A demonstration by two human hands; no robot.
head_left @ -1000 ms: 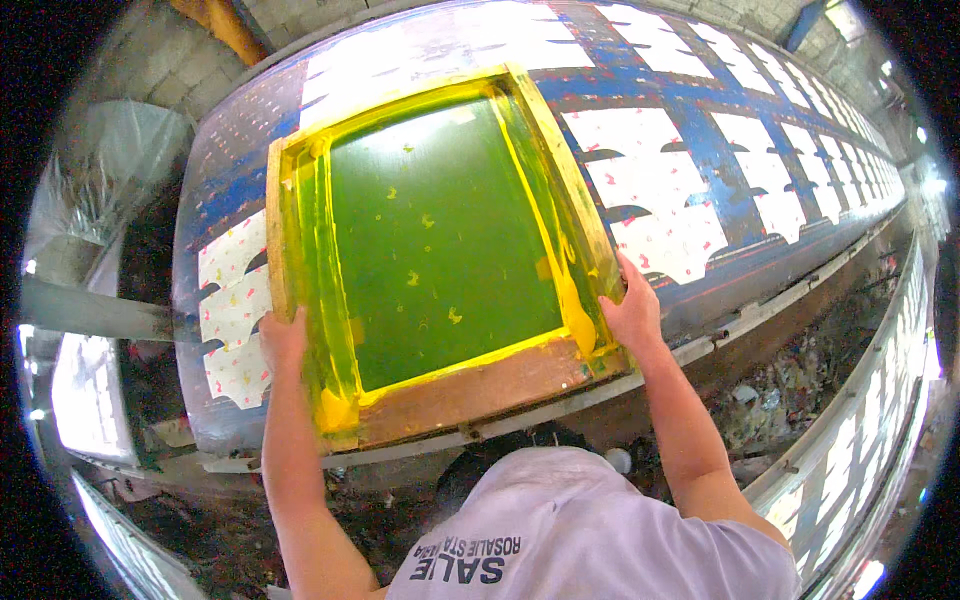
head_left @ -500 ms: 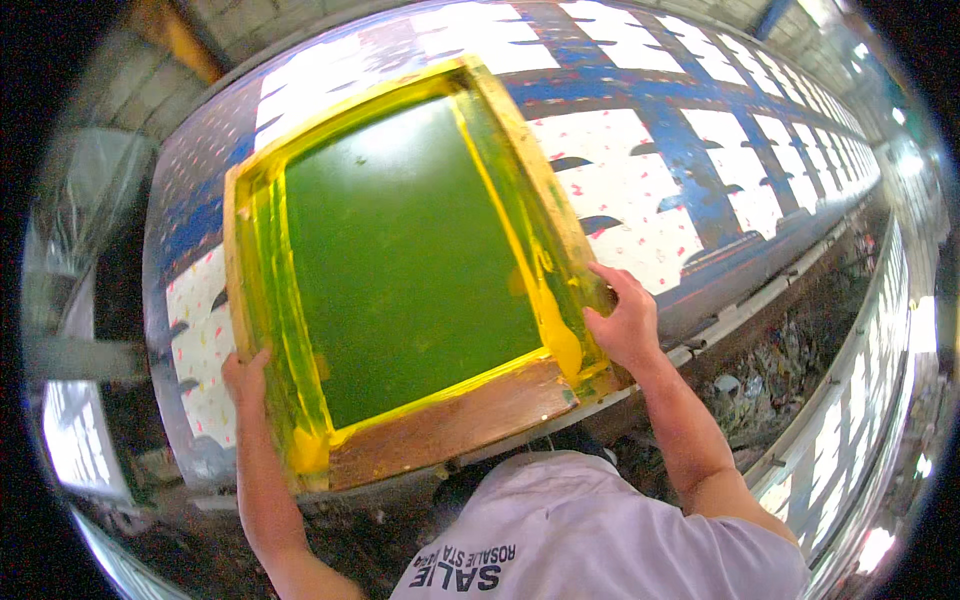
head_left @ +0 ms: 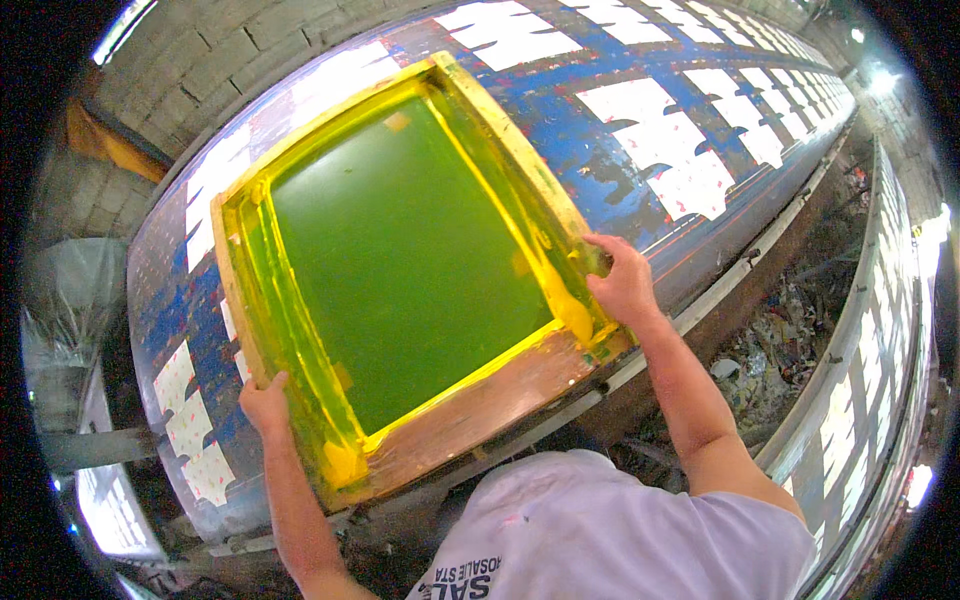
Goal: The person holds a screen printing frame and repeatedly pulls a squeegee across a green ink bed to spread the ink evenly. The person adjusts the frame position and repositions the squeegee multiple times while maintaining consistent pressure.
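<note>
I hold a wooden screen-printing frame [head_left: 515, 135] by its two sides, tilted a little in view. Its green mesh panel [head_left: 400, 250] is bordered by yellow ink, thickest at a yellow blob [head_left: 568, 305] in the near right corner and a smear [head_left: 345, 462] in the near left. My left hand [head_left: 266, 402] is closed on the left rail, low down, with its thumb on top. My right hand [head_left: 620, 282] grips the right rail near its lower end. A brown strip [head_left: 480, 405] forms the near side. What lies beneath the frame is mostly hidden.
A long blue, paint-worn table [head_left: 590, 190] runs away to the far right. Rows of white cut fabric pieces [head_left: 690, 185] with red specks lie on it. Debris [head_left: 765, 355] fills the gap beside a second table [head_left: 850, 400] at right. A block wall [head_left: 220, 60] stands behind.
The frame and my view have shifted along the table. More blue surface now shows between the frame's right rail and the nearest white piece. Both hands keep their hold.
</note>
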